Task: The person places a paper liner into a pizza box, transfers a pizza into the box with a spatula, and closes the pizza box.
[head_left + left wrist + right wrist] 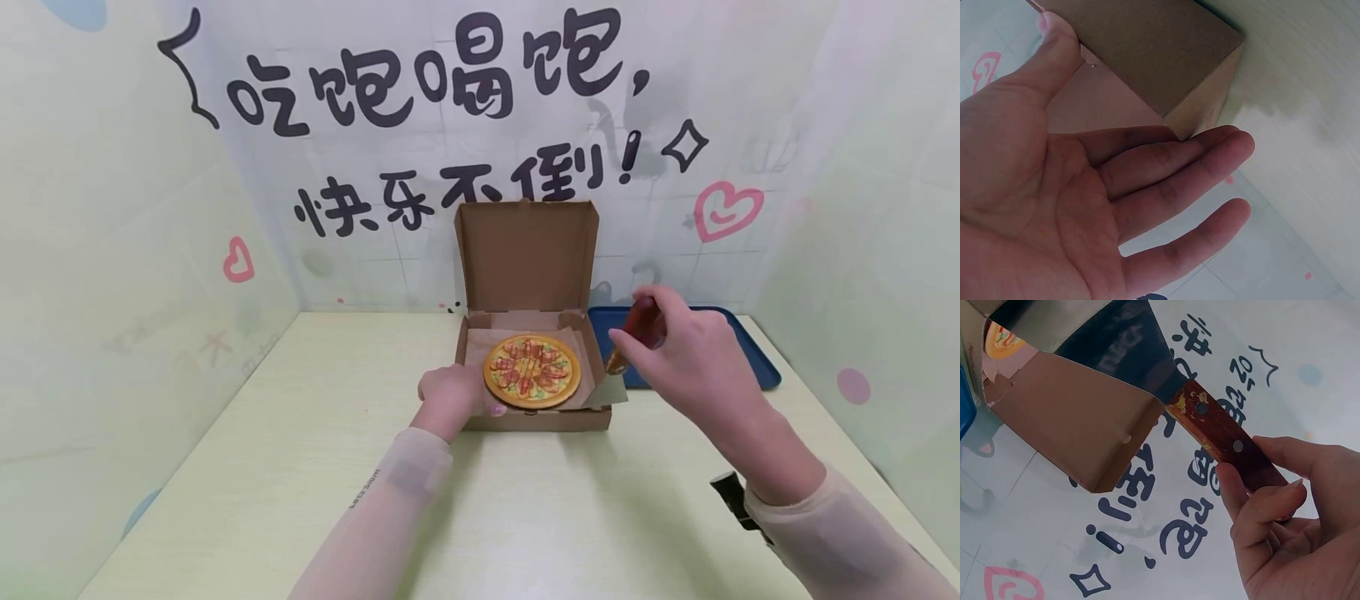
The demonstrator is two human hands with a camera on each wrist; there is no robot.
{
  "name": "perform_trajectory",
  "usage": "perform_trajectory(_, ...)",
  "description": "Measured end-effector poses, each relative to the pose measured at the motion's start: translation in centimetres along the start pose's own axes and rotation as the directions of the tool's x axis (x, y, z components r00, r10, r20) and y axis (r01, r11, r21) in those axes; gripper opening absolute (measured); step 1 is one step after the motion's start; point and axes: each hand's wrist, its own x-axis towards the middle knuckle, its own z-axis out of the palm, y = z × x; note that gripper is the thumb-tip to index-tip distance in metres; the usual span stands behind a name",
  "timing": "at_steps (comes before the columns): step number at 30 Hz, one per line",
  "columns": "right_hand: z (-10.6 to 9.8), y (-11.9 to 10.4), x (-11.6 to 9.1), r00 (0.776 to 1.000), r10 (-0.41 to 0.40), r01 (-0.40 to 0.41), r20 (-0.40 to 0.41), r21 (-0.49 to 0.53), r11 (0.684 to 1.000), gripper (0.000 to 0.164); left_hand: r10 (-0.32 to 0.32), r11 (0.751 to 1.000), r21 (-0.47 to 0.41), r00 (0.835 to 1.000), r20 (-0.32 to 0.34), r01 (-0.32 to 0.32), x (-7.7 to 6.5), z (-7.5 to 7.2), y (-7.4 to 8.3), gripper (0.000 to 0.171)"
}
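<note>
An open cardboard pizza box (536, 422) stands on the table with its lid raised at the back. In it, on brown paper, lies a round pizza (532, 372) topped with red slices and green bits. My left hand (459, 390) is at the box's front left corner. In the left wrist view its thumb rests at the box's edge, while the long fingers lie nearly straight beside the corner. My right hand (693, 346) grips the reddish wooden handle of a spatula (1222, 434). Its broad metal blade (609, 392) overlaps the box's front right corner, right of the pizza.
Behind my right hand a blue tray (750, 358) lies on the pale table (360, 400), close to the box. A printed backdrop (420, 267) with dark lettering stands behind the box, and pale walls flank both sides.
</note>
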Motion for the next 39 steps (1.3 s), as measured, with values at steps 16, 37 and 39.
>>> perform_trajectory(16,-1.6,-0.8,-4.1,0.994,-0.034,0.036,-0.1,0.011,0.999,0.03,0.005,1.0,0.03,1.0,0.004,-0.005,-0.3,-0.1,-0.2,0.084)
perform_trajectory(37,-1.2,4.4,-13.1,0.968,0.151,-0.148,0.201,-0.032,0.988,0.014,0.006,0.999,0.037,1.0,0.013,-0.006,-0.9,-0.5,0.3,0.079)
perform_trajectory(39,-1.1,4.9,-13.4,0.954,0.178,-0.164,0.241,-0.076,0.984,0.011,0.006,0.999,0.041,1.0,0.021,-0.007,-0.9,-0.5,0.3,0.078)
